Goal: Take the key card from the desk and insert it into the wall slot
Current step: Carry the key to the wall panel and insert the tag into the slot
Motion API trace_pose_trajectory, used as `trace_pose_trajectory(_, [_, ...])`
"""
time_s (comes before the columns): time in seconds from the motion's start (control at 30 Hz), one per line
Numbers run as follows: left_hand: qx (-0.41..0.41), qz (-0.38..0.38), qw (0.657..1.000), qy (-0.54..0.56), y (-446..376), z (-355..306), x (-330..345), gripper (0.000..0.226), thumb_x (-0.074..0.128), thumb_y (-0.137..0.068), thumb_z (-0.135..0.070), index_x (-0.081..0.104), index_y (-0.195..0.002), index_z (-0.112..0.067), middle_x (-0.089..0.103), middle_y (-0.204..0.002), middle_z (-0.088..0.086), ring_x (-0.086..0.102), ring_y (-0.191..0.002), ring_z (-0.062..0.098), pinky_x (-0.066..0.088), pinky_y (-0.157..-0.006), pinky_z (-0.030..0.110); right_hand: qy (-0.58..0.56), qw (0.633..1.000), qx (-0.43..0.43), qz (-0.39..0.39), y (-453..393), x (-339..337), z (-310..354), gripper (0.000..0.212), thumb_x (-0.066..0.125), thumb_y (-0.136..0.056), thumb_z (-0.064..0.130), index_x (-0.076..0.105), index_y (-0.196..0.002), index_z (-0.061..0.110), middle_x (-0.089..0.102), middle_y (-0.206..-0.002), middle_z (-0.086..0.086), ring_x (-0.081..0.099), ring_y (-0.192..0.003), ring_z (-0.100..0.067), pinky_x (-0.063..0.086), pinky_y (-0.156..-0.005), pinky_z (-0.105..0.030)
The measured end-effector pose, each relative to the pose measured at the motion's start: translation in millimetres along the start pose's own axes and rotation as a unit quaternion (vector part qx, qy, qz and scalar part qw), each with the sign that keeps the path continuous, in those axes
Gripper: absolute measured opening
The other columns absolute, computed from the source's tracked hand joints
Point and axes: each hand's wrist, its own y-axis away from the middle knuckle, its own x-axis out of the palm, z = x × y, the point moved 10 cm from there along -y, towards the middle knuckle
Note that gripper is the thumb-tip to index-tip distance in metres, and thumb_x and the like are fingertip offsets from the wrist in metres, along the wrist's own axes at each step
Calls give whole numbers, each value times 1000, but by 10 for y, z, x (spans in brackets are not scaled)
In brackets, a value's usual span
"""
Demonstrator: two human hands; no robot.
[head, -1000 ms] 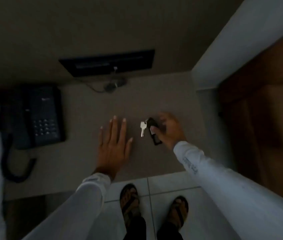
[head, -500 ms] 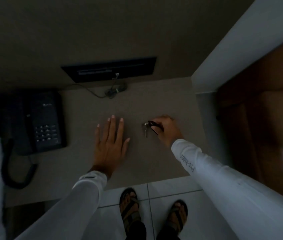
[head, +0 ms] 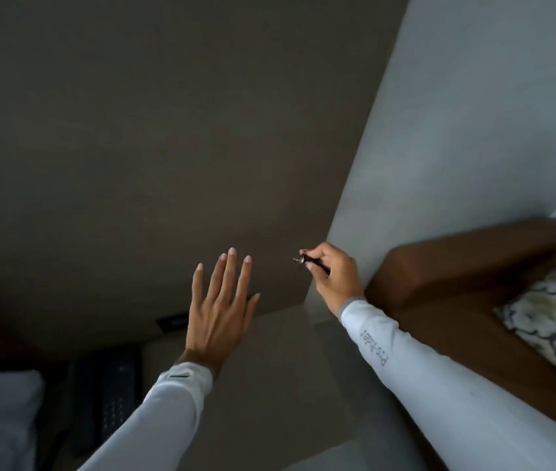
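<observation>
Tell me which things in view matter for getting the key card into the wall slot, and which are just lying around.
Part of the job:
- key card with key, dark and small, pinched in the right hand
- left hand, open and empty
- wall slot: not in view

Just lying about:
- telephone on the desk
- dark wall panel
- patterned cushion on the brown seat

Long white sleeves (head: 416, 365) both arms; dark lettering on right forearm, small dark mark at left cuff.
</observation>
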Motion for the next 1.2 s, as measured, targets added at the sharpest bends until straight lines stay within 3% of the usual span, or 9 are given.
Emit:
trace_pose_trajectory(0.1, [29, -62, 998, 6, -654, -187, -823, 58, 40, -109, -38, 47, -157, -6, 47, -163, 24, 51, -147, 38, 43, -117, 67, -31, 997, -29, -60, -225, -722, 805, 28, 56, -83, -4, 59, -93, 23, 75, -95, -8, 73, -91, -18, 57, -86, -28])
trace_pose_trajectory(0.23, [65, -159, 985, 22, -1445, -483, -1975, 57, 40, -109, -38, 47, -156, -7, 47, -162, 24, 50, -147, 39, 43, -117, 68, -100, 990, -33, -98, -405, -1648, 1676, 46, 54, -84, -6, 52, -122, 20, 77, -93, -12, 72, -85, -15, 52, -84, -15])
trace_pose_trajectory(0.37, [100, -237, 965, 44, -2037, -857, -2998, 56, 42, -110, -37, 45, -157, -7, 46, -163, 25, 47, -149, 40, 39, -119, 68, -114, 985, -39, -121, -397, -2526, 2382, 36, 53, -87, -10, 65, -118, 3, 72, -106, -19, 69, -99, -24, 53, -98, -37])
trace_pose_trajectory(0.47, [131, -271, 951, 67, -2404, -1220, -3621, 57, 40, -111, -38, 43, -159, -8, 43, -165, 25, 45, -151, 40, 37, -121, 68, -109, 981, -50, -156, -276, -3238, 2794, 32, 51, -88, -11, 66, -114, 0, 70, -112, -23, 67, -99, -24, 54, -95, -38])
trace_pose_trajectory(0.6, [170, -299, 933, 104, -2734, -1831, -4222, 60, 41, -110, -40, 37, -162, -9, 39, -167, 25, 42, -153, 39, 33, -124, 68, -90, 972, -62, -207, 11, -4193, 3179, 27, 52, -89, -10, 66, -112, -4, 68, -115, -27, 64, -98, -24, 50, -103, -45])
trace_pose_trajectory(0.77, [229, -315, 907, 164, -2785, -2864, -4759, 62, 37, -111, -43, 33, -164, -11, 34, -170, 23, 38, -156, 38, 29, -126, 67, -61, 960, -59, -268, 679, -5325, 3419, 22, 56, -91, -4, 67, -109, -2, 68, -103, -20, 65, -95, -28, 54, -96, -53])
trace_pose_trajectory(1.0, [304, -326, 865, 230, -2314, -4539, -5410, 63, 32, -110, -44, 31, -164, -11, 33, -171, 22, 36, -156, 37, 30, -126, 67, 32, 930, -43, -364, 2049, -6836, 3518, 23, 59, -90, -3, 69, -110, -1, 72, -108, -23, 69, -93, -26, 56, -94, -38])
trace_pose_trajectory(1.2, [344, -345, 832, 266, -1690, -5963, -5928, 65, 31, -109, -46, 27, -166, -13, 31, -172, 21, 35, -157, 37, 30, -126, 66, 84, 896, -22, -435, 3420, -8049, 3506, 24, 62, -86, -6, 69, -109, -4, 70, -108, -29, 69, -90, -30, 57, -92, -43])
